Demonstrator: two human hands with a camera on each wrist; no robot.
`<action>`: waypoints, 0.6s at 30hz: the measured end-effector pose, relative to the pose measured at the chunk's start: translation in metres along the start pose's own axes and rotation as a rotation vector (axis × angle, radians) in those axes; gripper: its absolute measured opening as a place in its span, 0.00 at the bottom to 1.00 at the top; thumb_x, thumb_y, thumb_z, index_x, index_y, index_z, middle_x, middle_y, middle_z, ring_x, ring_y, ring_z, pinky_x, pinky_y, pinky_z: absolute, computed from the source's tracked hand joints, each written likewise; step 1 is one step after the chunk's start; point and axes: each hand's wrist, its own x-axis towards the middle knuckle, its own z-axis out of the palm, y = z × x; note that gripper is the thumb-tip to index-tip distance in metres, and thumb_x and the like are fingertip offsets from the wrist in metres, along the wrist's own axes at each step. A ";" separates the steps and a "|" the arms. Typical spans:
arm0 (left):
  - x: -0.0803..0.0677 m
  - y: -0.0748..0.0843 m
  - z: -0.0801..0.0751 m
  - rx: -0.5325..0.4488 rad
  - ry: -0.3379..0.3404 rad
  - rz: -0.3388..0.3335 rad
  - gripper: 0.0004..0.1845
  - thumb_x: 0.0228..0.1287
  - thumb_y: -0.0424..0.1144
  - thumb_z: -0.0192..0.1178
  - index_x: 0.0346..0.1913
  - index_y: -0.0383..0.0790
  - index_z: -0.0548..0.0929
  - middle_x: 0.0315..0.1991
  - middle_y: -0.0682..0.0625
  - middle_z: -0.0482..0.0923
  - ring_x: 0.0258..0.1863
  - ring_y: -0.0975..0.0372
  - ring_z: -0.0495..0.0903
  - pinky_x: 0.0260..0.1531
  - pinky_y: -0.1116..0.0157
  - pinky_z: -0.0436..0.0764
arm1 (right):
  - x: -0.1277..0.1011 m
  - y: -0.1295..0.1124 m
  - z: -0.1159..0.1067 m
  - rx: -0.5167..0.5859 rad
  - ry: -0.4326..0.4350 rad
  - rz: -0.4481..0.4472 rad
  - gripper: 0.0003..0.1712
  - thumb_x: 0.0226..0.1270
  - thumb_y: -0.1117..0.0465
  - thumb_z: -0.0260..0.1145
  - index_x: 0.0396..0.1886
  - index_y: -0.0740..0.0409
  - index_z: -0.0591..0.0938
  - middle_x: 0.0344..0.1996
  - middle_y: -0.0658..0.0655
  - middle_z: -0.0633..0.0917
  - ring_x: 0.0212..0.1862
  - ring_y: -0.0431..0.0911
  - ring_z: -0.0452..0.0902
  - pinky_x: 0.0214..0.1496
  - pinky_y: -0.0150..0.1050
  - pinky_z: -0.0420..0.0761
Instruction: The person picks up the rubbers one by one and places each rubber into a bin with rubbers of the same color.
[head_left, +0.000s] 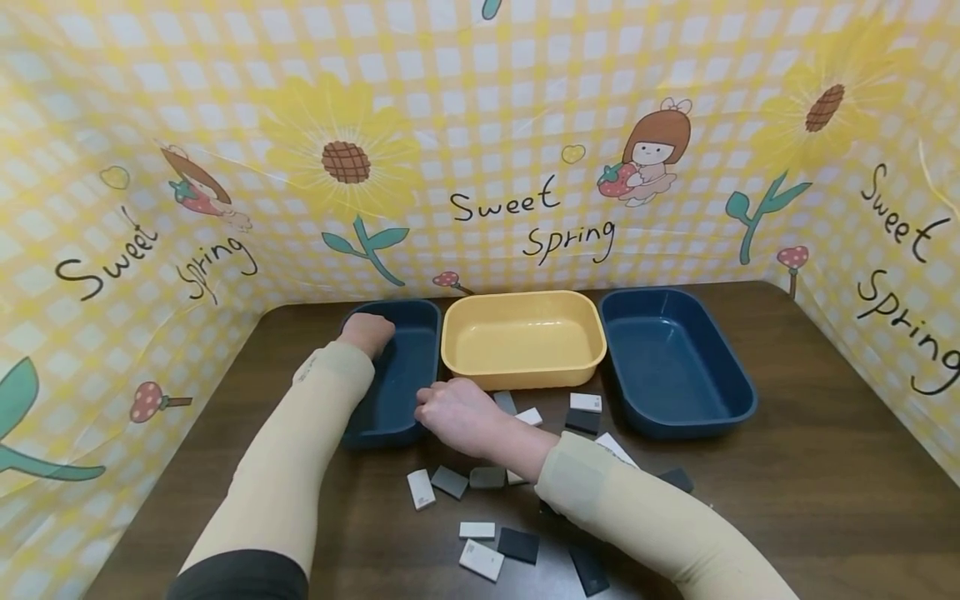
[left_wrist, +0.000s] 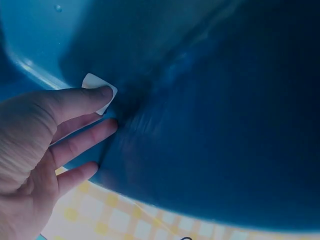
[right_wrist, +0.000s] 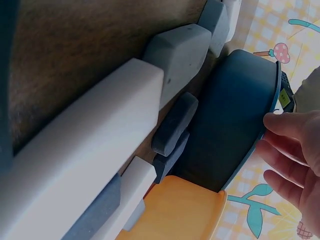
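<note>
My left hand (head_left: pixel 366 332) reaches into the left dark blue tray (head_left: pixel 408 421). In the left wrist view its fingers (left_wrist: pixel 85 102) lie fairly straight, and one fingertip touches a small white block (left_wrist: pixel 93 82) on the tray floor (left_wrist: pixel 210 125). My right hand (head_left: pixel 450 410) hovers at that tray's right rim, above the scattered blocks. In the right wrist view its relaxed fingers (right_wrist: pixel 292 130) sit beside the blue tray's rim (right_wrist: pixel 270 105) and hold nothing. White, grey and dark blocks lie below it: a white one (right_wrist: pixel 85 145), a grey one (right_wrist: pixel 177 55), a dark one (right_wrist: pixel 175 122).
A yellow tray (head_left: pixel 525 367) stands in the middle and a second dark blue tray (head_left: pixel 731 408) at the right. Several loose blocks lie on the brown table, among them a white one (head_left: pixel 420 488), a grey one (head_left: pixel 449 481) and a dark one (head_left: pixel 518 544). Patterned walls enclose three sides.
</note>
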 end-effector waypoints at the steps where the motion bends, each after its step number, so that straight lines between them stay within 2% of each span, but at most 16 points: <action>1: 0.001 0.000 0.000 0.001 -0.001 -0.002 0.07 0.62 0.26 0.59 0.28 0.37 0.81 0.24 0.47 0.77 0.24 0.58 0.70 0.31 0.58 0.77 | 0.000 0.000 0.000 0.002 -0.002 0.001 0.11 0.70 0.63 0.63 0.42 0.46 0.89 0.30 0.47 0.83 0.34 0.38 0.78 0.29 0.26 0.72; 7: 0.002 -0.001 0.002 -0.008 0.017 -0.010 0.06 0.62 0.26 0.59 0.31 0.37 0.83 0.26 0.46 0.80 0.25 0.58 0.73 0.33 0.56 0.79 | -0.001 0.000 0.000 0.000 -0.005 0.006 0.11 0.69 0.63 0.64 0.42 0.46 0.89 0.31 0.47 0.84 0.34 0.38 0.78 0.30 0.26 0.72; 18: -0.001 -0.001 0.002 -0.030 0.002 -0.011 0.06 0.61 0.25 0.60 0.29 0.37 0.82 0.22 0.48 0.76 0.23 0.58 0.68 0.30 0.59 0.76 | -0.002 0.000 0.001 0.011 0.044 0.008 0.10 0.69 0.63 0.63 0.42 0.46 0.89 0.32 0.47 0.84 0.35 0.38 0.78 0.32 0.26 0.74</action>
